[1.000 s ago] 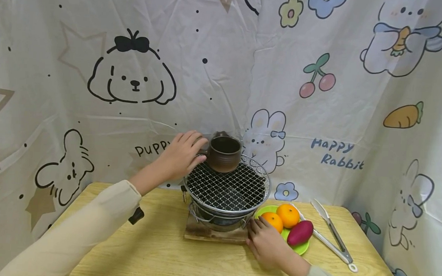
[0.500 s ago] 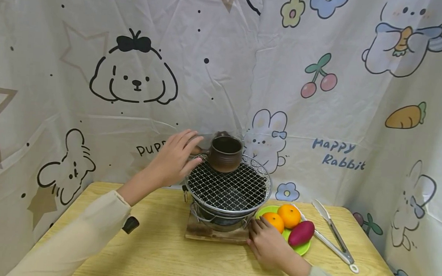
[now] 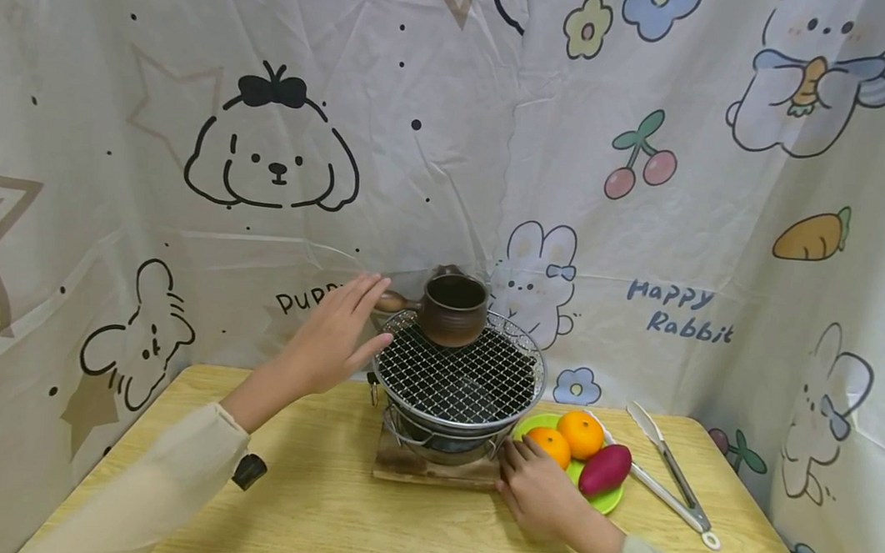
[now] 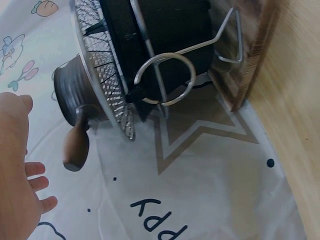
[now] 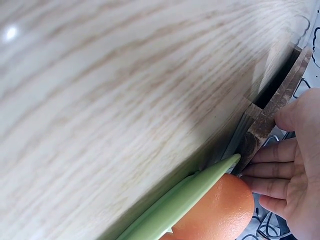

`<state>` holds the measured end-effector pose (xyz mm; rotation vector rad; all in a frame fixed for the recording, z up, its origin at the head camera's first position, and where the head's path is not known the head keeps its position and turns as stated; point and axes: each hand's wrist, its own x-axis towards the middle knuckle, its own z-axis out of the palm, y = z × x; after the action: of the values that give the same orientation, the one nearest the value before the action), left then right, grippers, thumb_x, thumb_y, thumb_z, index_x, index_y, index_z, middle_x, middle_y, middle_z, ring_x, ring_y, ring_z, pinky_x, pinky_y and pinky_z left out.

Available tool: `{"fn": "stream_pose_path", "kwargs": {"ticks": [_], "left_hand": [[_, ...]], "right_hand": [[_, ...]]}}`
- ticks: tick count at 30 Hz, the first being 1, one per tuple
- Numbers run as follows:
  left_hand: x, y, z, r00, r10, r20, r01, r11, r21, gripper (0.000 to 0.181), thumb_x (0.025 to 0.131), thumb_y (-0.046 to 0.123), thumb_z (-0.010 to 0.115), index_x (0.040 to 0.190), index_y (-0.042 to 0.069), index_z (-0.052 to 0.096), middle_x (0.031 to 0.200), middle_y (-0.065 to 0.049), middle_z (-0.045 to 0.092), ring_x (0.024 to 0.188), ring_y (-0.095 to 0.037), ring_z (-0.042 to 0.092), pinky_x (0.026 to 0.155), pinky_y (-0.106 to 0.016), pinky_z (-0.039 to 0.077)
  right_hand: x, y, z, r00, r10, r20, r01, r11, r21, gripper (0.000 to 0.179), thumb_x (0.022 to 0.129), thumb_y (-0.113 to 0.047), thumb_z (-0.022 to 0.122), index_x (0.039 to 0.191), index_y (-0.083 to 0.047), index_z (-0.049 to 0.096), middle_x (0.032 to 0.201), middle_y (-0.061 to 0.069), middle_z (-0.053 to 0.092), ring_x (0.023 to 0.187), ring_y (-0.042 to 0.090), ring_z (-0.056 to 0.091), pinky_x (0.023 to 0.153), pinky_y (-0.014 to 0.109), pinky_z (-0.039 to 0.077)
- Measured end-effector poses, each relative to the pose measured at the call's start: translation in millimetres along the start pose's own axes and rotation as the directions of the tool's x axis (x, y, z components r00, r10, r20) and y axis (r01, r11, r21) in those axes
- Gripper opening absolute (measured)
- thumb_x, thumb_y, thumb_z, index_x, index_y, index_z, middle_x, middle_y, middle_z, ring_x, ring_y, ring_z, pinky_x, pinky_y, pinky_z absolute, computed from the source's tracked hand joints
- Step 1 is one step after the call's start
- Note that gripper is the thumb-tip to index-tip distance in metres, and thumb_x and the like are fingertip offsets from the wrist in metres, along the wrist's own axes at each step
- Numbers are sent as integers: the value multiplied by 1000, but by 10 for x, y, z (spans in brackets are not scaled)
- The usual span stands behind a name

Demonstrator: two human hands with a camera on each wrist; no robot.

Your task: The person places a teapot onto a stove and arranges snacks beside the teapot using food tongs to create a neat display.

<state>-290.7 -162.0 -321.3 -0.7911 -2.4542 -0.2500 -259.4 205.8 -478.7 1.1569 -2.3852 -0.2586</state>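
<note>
A dark brown clay pot (image 3: 453, 320) with a wooden side handle (image 4: 76, 150) stands at the back of the round wire grill rack (image 3: 467, 386). My left hand (image 3: 338, 329) is raised to the left of the pot, fingers extended and holding nothing. It overlaps the handle's end from the head, but the left wrist view shows a gap between them. The rack tops a small stove (image 4: 175, 40), set on a wooden board (image 3: 432, 474). With thumb and fingers, my right hand (image 3: 544, 491) holds the board's front right corner; its fingertips are partly hidden behind the edge.
Right of the stove, a green plate (image 3: 611, 502) bears two oranges (image 3: 580, 434) and a purple-red oval fruit or tuber (image 3: 605, 470). Tongs (image 3: 669, 464) lie beyond it. A patterned cloth (image 3: 449, 143) hangs close behind the stove and table (image 3: 325, 512).
My left hand has drawn back left and slightly down from the pot's handle, its fingers straightening, and more of the handle shows. The pot and my right hand stay in place.
</note>
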Motion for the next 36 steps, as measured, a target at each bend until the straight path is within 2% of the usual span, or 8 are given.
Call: {"fn": "stream_pose_path", "kwargs": {"ticks": [8, 13, 27, 32, 36], "left_hand": [[-121, -1, 62, 1000, -10, 23, 10, 1000, -12, 84, 103, 45, 54, 162, 0, 15, 168, -21, 22, 155, -40, 23, 127, -55, 19], [-190, -3, 96, 996, -43, 73, 44, 999, -22, 90, 102, 53, 52, 163, 1, 10, 170, -20, 15, 157, -39, 17, 127, -56, 17], [-403, -54, 221, 993, -55, 109, 55, 998, 0, 98, 98, 56, 58, 162, -3, 13, 168, -23, 20, 155, -43, 18, 126, -58, 18], [-457, -82, 287, 982, -81, 168, 81, 997, 6, 99, 97, 58, 57, 162, -2, 12, 169, -22, 17, 156, -43, 18, 126, -58, 16], [-510, -104, 400, 970, -95, 222, 94, 995, 13, 102, 96, 63, 55, 162, 0, 12, 169, -21, 18, 155, -42, 19, 125, -60, 17]], "right_hand": [[0, -3, -10, 1000, 1, 5, -1, 1000, -5, 42, 96, -28, 64, 119, 7, 72, 123, 22, 71, 114, 35, 68, 103, 49, 52], [0, -7, -24, 1000, -2, -8, 2, 1000, 1, 42, 95, -27, 64, 118, 8, 71, 122, 23, 71, 113, 35, 68, 103, 49, 52], [-1, -15, -23, 1000, 11, 24, -12, 1000, 13, 43, 96, -26, 63, 122, 8, 69, 126, 23, 69, 116, 36, 67, 104, 50, 51], [1, -12, -28, 999, 15, 40, -15, 1000, 16, 44, 97, -26, 62, 123, 9, 69, 127, 24, 69, 117, 36, 67, 105, 50, 51], [3, -12, -33, 999, 10, 42, -10, 1000, 9, 44, 97, -27, 62, 122, 8, 69, 126, 23, 69, 116, 36, 67, 105, 50, 51]]}}
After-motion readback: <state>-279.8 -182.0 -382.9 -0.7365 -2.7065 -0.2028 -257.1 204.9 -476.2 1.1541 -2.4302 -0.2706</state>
